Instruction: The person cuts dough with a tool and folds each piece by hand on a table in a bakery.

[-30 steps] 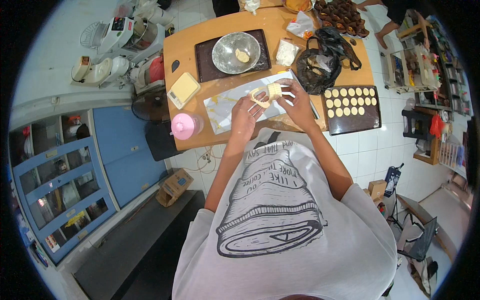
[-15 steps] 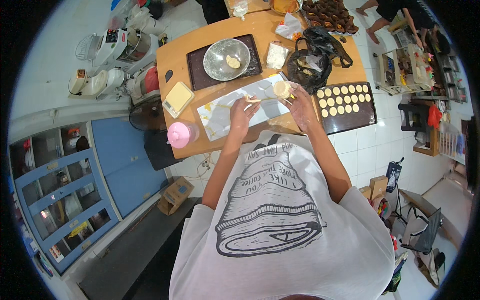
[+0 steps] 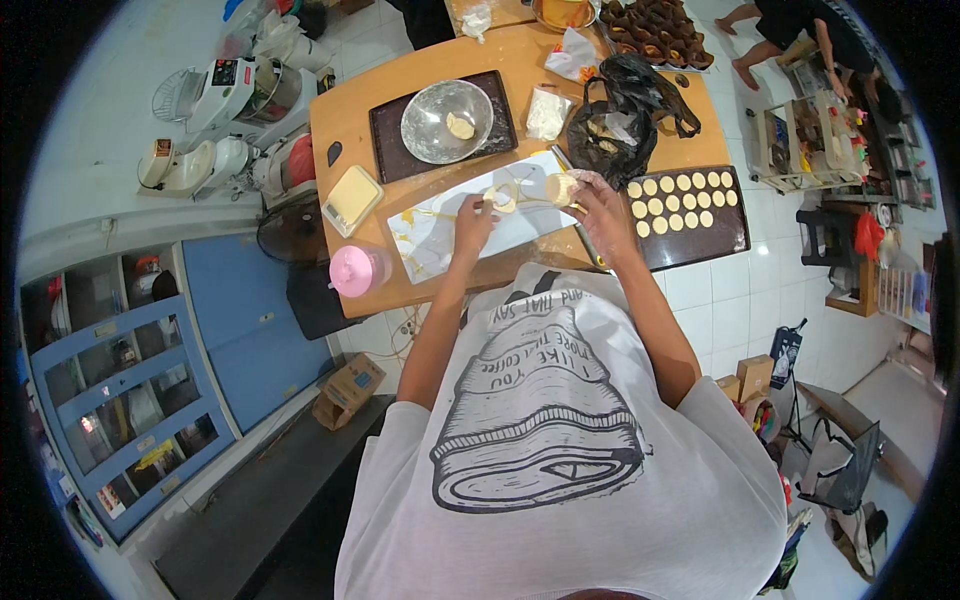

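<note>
My left hand (image 3: 474, 226) pinches a thin ring of pale dough (image 3: 508, 207) by its near-left edge, with an open hole in the middle. Across from it, my right hand (image 3: 604, 216) grips a pale, round, cup-shaped piece (image 3: 561, 190); whether this is a cutter with dough in it I cannot tell. Both hands hover over a long white sheet (image 3: 525, 238) with yellowish smears, lying along the near side of the wooden table. To the right, a dark baking tray (image 3: 700, 245) bears rows of flat dough rounds (image 3: 690, 220).
Beyond the sheet, a floury metal bowl (image 3: 424, 136) with a dough lump (image 3: 460, 126) sits on another dark tray (image 3: 388, 150). Nearby are a kitchen scale (image 3: 352, 200), pink jug (image 3: 358, 271), white packet (image 3: 548, 113) and black plastic bag (image 3: 605, 150). Another person (image 3: 775, 30) stands far right.
My left hand has shifted slightly left and down, turning the dough strip so its ring shape shows. My right hand stays nearly in place with the round piece tilted more.
</note>
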The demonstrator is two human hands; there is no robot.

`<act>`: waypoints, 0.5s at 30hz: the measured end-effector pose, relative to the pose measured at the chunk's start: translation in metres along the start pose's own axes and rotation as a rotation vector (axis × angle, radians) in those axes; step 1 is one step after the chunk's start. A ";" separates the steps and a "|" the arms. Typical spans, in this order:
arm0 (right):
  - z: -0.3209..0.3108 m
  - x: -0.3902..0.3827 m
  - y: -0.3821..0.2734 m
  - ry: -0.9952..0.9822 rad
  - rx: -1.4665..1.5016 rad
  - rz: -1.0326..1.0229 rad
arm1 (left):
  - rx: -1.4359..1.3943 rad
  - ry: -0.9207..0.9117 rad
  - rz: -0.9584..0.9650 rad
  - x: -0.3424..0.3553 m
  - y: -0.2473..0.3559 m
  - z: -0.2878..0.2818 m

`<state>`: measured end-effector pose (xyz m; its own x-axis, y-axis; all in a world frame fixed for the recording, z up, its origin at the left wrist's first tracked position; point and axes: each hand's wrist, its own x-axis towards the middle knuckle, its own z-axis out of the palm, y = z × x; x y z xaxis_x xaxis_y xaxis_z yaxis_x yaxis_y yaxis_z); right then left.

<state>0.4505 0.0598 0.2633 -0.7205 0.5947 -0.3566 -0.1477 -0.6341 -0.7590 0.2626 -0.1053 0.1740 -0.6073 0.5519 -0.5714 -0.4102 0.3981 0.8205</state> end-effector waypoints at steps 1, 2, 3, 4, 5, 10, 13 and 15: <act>0.001 0.001 0.000 0.000 0.001 0.001 | 0.398 0.229 0.348 -0.003 -0.008 0.001; 0.004 -0.001 0.000 0.009 -0.240 -0.120 | 0.801 0.456 0.695 -0.013 -0.005 0.004; 0.007 -0.003 -0.001 0.016 -0.481 -0.240 | 0.687 0.480 0.607 -0.019 -0.001 0.010; 0.010 -0.006 -0.004 0.014 -0.477 -0.237 | 0.691 0.483 0.604 -0.028 0.010 0.017; 0.013 -0.009 -0.009 -0.059 -0.625 -0.336 | 0.369 0.325 0.461 -0.035 0.020 0.025; 0.029 -0.017 -0.039 -0.310 -1.025 -0.790 | -0.682 -0.203 -0.039 -0.072 0.068 0.067; 0.024 -0.017 -0.040 -0.324 -0.938 -0.825 | -0.870 -0.388 -0.030 -0.091 0.101 0.090; 0.014 -0.018 -0.043 -0.307 -0.930 -0.860 | -0.900 -0.407 -0.005 -0.094 0.113 0.104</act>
<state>0.4609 0.0697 0.3101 -0.7733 0.4215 0.4736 -0.2038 0.5421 -0.8152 0.3443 -0.0362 0.3190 -0.3932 0.8290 -0.3977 -0.8789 -0.2120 0.4272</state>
